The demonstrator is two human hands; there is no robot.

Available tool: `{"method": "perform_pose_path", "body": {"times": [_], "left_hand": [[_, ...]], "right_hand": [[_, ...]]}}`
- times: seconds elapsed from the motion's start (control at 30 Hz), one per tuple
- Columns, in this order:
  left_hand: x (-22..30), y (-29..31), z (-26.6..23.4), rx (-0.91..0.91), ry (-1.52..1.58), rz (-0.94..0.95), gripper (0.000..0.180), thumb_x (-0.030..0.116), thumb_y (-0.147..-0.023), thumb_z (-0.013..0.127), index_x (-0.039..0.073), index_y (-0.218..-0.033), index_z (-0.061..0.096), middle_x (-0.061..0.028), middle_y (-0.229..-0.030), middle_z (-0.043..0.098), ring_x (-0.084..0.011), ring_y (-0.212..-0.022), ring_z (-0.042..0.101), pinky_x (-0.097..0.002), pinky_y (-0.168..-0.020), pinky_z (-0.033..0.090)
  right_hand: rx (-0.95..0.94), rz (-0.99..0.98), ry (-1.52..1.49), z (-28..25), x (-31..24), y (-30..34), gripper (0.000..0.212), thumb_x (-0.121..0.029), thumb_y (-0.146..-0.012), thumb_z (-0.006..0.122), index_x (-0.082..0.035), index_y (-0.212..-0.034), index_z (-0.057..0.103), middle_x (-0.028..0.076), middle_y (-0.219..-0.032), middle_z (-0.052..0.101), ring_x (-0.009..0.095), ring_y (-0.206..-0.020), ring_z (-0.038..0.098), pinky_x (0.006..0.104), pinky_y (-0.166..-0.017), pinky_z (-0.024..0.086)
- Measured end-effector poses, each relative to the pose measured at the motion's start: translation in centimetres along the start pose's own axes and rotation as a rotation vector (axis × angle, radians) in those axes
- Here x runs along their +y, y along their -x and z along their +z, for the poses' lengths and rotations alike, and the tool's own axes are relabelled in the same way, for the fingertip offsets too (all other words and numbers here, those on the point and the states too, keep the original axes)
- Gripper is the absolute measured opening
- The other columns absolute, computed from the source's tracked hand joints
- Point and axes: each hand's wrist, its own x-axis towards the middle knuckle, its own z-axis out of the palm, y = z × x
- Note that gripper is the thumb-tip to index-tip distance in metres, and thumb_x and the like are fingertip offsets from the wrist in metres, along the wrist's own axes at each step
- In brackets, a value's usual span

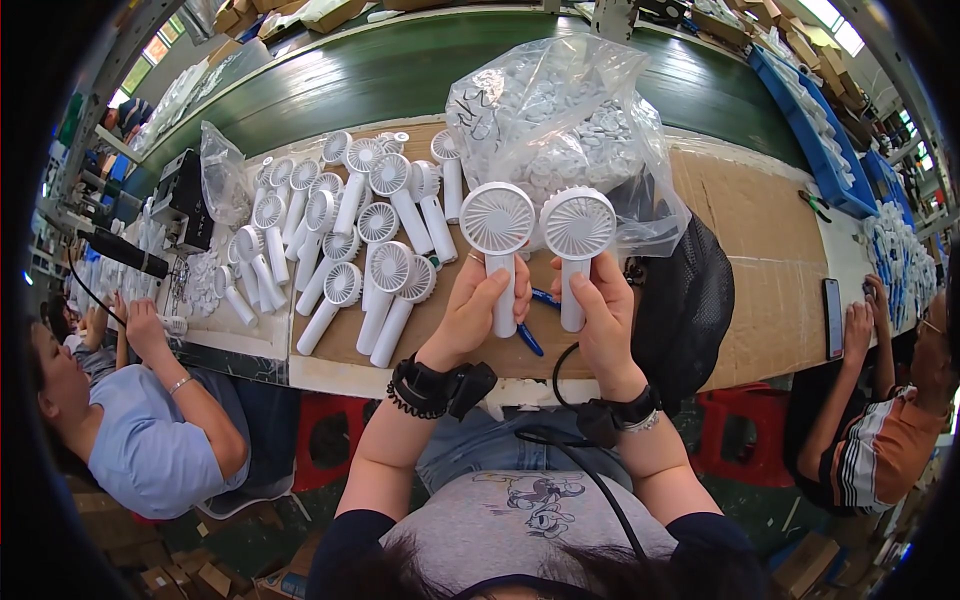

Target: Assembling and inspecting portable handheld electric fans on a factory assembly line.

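Illum.: bright, w/ daylight at the upper L window (155, 52) and upper R window (838, 25), both nr. white-out. Glare: broad pale streaks on green conveyor belt (400, 85); small specular spots on clear plastic bag (655, 235). Exp.: left-hand fan (498, 218) and right-hand fan (578, 222) render v. bright, grille detail retained. Black mesh bag (690, 300) reads dark, w/ reduced detail. Floor (740, 500) below bench lvl. is dim. Focus: ctr. sharp; hair (390, 565) at btm. edge soft; periph. bkgd. less distinct. Distortion: fisheye; bench front edge (340, 376) bows, outer frames lean. Corners: heavy blk. vignette. Artifact: thin red line, far L margin.
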Motion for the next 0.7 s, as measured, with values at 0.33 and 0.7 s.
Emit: {"method": "perform_pose_path", "body": {"times": [0.33,0.7], "left_hand": [[0.04,-0.09,-0.01,0.001,-0.014,-0.013,0.017,0.018,-0.089,0.040,0.002,-0.094,0.038,-0.0056,-0.075,0.044,-0.0110,-0.060,0.046,-0.0246,-0.053,0.041],[0.00,0.21,0.09,0.053,-0.100,-0.028,0.039,0.028,-0.085,0.043,-0.001,-0.110,0.037,-0.0058,-0.069,0.043,-0.0121,-0.054,0.044,-0.0231,-0.047,0.039]], "right_hand": [[0.011,0.032,0.010,0.07,-0.01,-0.12,0.030,-0.011,-0.084,0.044,0.002,-0.111,0.045,0.008,-0.095,0.054,0.009,-0.075,0.050,0.0230,-0.070,0.041],[0.018,0.016,0.011,-0.28,0.20,0.05,0.030,-0.009,-0.083,0.045,0.001,-0.111,0.045,0.008,-0.091,0.055,0.009,-0.071,0.050,0.0217,-0.067,0.041]]}}
